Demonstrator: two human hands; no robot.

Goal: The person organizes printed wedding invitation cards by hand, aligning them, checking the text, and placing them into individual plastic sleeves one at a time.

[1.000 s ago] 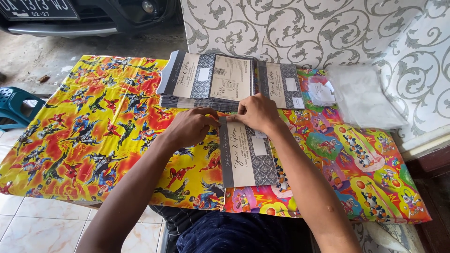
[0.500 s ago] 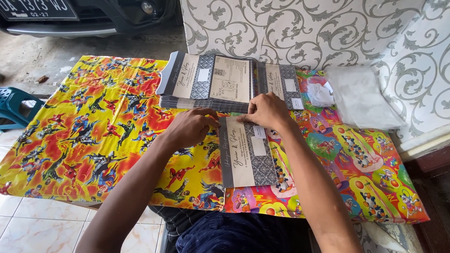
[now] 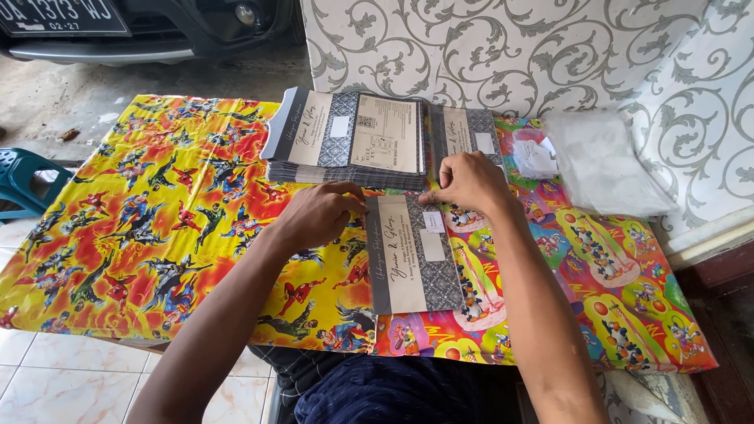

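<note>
Matt paper card (image 3: 414, 255) lies on glossy, smooth printed sheeting (image 3: 157, 228) covering the bench; beyond the card, a matt paper stack (image 3: 349, 141), and clear crinkled plastic bags (image 3: 601, 161).

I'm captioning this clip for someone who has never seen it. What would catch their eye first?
First, the loud cartoon-print table cover, yellow and red on the left, multicoloured on the right. At its middle, the left hand and the right hand press on the top edge of a folded grey-and-cream card. Behind them sits a stack of matching cards, with clear plastic sleeves to the right by the scroll-patterned wall.
</note>
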